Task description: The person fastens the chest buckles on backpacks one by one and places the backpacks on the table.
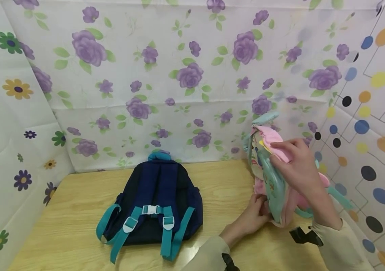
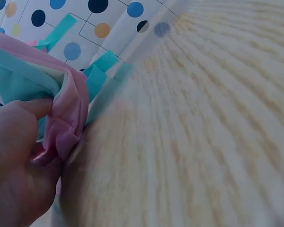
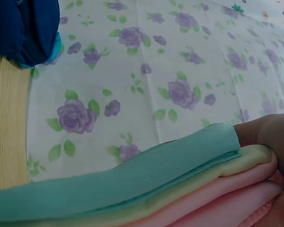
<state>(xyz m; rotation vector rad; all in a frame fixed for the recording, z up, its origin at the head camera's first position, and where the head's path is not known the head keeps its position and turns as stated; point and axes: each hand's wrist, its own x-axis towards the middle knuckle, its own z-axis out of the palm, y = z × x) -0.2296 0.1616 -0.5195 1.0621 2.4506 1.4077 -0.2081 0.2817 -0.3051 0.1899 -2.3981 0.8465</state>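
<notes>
A small pink and mint-green backpack [image 1: 275,192] stands tilted at the right end of the table. My right hand [image 1: 299,167] grips its upper edge, thumb and fingers on either side of the pink fabric; the right wrist view shows layered mint, cream and pink edges running into that hand [image 3: 277,137]. Down at the bottom corner is my left hand [image 1: 251,216]. In the left wrist view its thumb and fingers pinch the pink trim [image 2: 71,109] close to the tabletop. The fingers behind the fabric are partly hidden.
A navy backpack [image 1: 158,177] lies on the wooden table [image 1: 222,195], left of the hands, with teal straps [image 1: 121,235] and white buckles toward me. Flowered cloth [image 1: 165,75] hangs behind the table, and dotted cloth [image 1: 378,162] rises close by the right side.
</notes>
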